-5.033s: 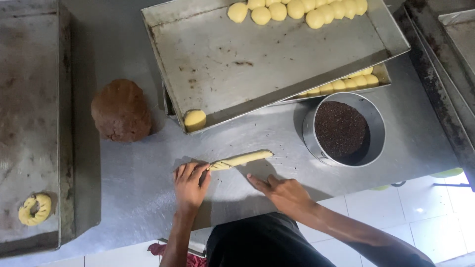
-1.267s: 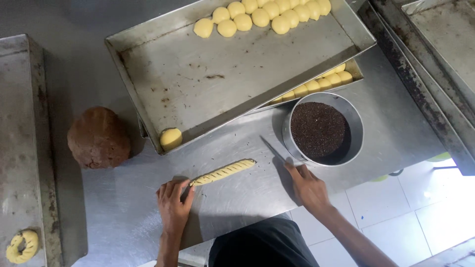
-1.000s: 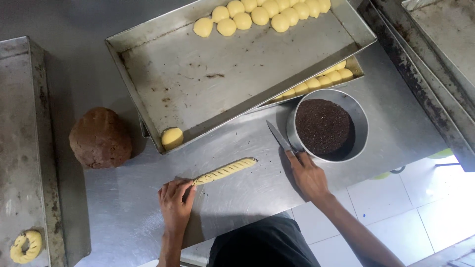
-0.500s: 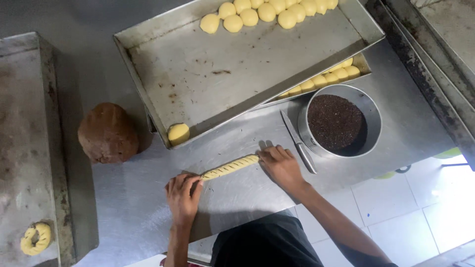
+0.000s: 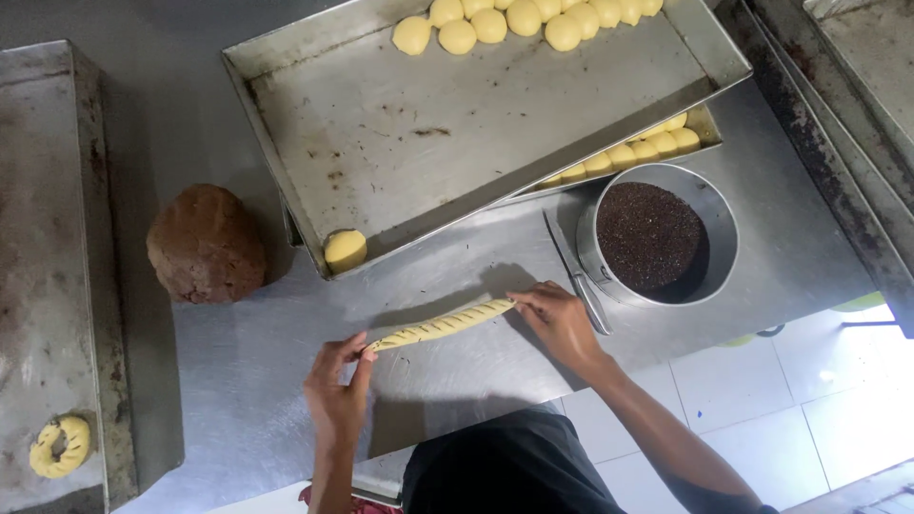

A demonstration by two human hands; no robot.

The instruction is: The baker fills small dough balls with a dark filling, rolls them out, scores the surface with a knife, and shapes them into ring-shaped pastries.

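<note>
**Both hands lift a scored rope of dough at a steel bench**

A stainless steel worktable (image 5: 495,381) fills the view from above, with a person in a dark top standing at its near edge. A large metal baking tray (image 5: 476,124) lies tilted across the far side, resting on a second tray (image 5: 703,128) below it; pale yellow dough balls (image 5: 524,17) line its far end and one more dough ball (image 5: 345,250) sits alone in its near corner. Another tray at the left (image 5: 57,238) holds a small dough ring (image 5: 60,445). A brown lump of dough (image 5: 207,244) rests on the table left of centre, and a round metal tin of dark seeds (image 5: 657,236) stands at the right, a knife (image 5: 576,276) lying just beside it.

Between them lies the yellow dough rope (image 5: 443,325), scored with slanting cuts along its length. The left hand (image 5: 335,400) pinches its near end between thumb and fingertips; the right hand (image 5: 562,324), fingers curled loosely, grips the far end.

Handled this way, the rope seems best carried with an even, light hold at both ends, since a soft scored strand would likely stretch or tear at the cuts if pulled taut or left sagging.
</note>
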